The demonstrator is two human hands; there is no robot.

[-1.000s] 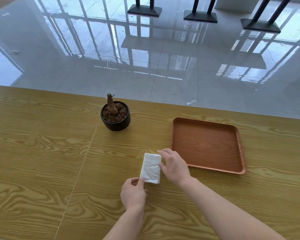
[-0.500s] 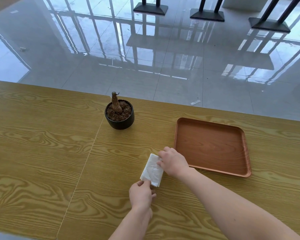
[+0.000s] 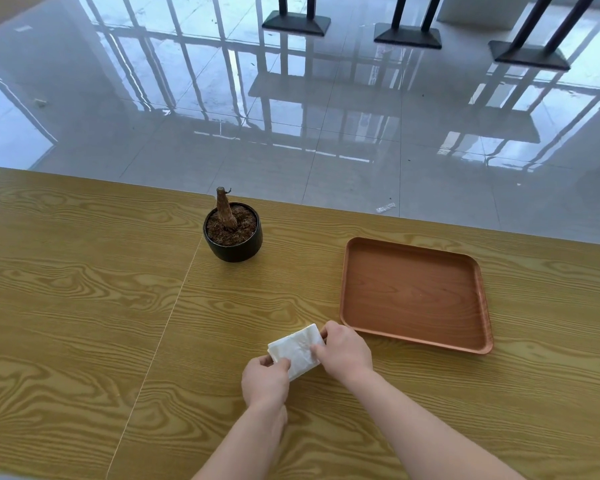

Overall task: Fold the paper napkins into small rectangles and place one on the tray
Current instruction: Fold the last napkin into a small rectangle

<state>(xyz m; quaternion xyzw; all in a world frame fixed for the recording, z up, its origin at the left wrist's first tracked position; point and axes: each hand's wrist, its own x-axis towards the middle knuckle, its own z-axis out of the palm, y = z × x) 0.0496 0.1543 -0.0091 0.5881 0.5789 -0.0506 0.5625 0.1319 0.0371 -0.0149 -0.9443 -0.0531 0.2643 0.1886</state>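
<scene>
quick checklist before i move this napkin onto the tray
1. napkin folded into a small rectangle: ok.
2. left hand pinches its near corner: ok.
3. right hand grips its right end: ok.
4. tray shows bare floor to take it: ok.
5. Way to the tray is free, plant pot stands off to the other side: ok.
6. Edges lined up where the hands cover them: cannot tell.

- Two forearms show in the head view, both bare along all their visible length.
- The left hand [image 3: 265, 381] and the right hand [image 3: 343, 351] are bare too.
- Any sleeve lies outside the picture's lower edge.
</scene>
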